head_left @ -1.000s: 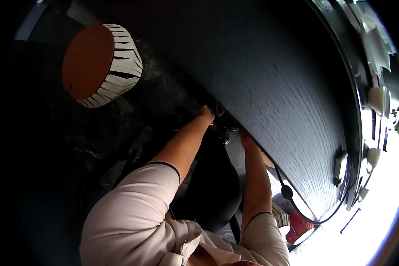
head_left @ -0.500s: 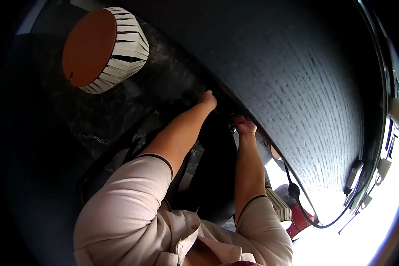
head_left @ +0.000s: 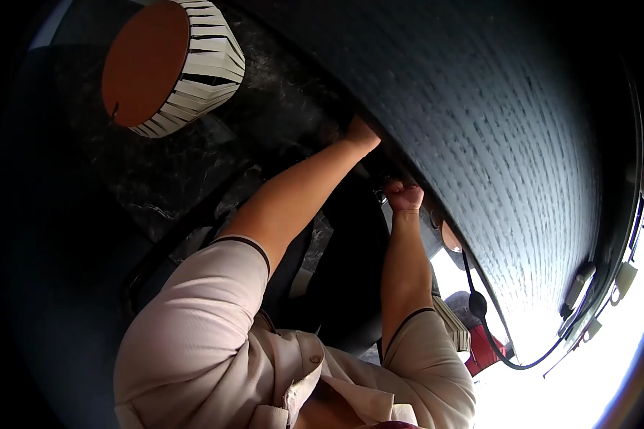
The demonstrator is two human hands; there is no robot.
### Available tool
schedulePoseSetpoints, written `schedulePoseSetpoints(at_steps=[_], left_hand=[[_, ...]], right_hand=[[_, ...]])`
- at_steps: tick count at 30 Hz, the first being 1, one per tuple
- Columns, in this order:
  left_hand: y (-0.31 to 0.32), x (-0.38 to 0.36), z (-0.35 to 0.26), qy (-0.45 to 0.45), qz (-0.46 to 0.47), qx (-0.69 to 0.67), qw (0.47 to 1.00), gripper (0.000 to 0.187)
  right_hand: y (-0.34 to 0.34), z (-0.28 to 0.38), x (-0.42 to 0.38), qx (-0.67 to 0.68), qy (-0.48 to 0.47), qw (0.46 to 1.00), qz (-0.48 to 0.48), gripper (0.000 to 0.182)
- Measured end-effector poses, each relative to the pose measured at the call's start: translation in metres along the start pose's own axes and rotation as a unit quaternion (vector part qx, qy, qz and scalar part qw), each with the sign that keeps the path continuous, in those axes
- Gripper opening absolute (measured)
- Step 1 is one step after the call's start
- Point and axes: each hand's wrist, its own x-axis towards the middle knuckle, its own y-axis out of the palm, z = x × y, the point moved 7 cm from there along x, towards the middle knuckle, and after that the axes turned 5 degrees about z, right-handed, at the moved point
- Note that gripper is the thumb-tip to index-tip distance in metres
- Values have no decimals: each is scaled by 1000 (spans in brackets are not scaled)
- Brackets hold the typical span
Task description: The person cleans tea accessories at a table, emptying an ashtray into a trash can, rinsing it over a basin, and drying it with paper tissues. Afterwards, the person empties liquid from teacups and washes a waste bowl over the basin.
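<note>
My left hand [head_left: 363,136] reaches to the edge of the dark wood-grained panel [head_left: 451,107]; its fingers are hidden at that edge or in shadow. Lower and to the right, my right hand [head_left: 404,196] is closed, its fingers curled, close beside the same edge. A small shiny item shows by its fingers, too dark to name, and whatever the hand holds is hidden. Black shapes fill the space beneath both forearms.
A stool with a round brown top [head_left: 147,64] and pale strips around its side is at upper left on the dark marbled floor [head_left: 150,193]. A black cable [head_left: 477,304] hangs at right, near a red object [head_left: 485,350] and another pale slatted piece [head_left: 451,325].
My left hand has moved up and right to the panel's edge. My right hand has shifted slightly right and stays closed. The stool sits slightly higher in the view.
</note>
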Motion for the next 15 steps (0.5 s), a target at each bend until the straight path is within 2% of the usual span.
schedulePoseSetpoints(at_steps=[2, 5, 6, 8, 11, 15], left_hand=[[24, 5, 6, -86, 133, -143, 977, 59], [33, -9, 17, -171, 228, -218, 933, 66], [36, -12, 22, -185, 239, -224, 927, 68], [37, -15, 28, -196, 242, -227, 923, 73], [39, -16, 39, -204, 221, -217, 929, 81], [41, -17, 45, -205, 201, -212, 934, 91]], right_hand=[[-8, 9, 0, -28, -35, 999, -2, 33], [15, 6, -14, -38, -81, 995, -48, 32], [12, 7, -15, -38, -81, 995, -50, 32], [22, 1, -9, -14, -5, 999, 37, 29], [34, -4, -16, -33, 18, 999, 39, 28], [23, 3, -11, -13, -4, 1000, 28, 27]])
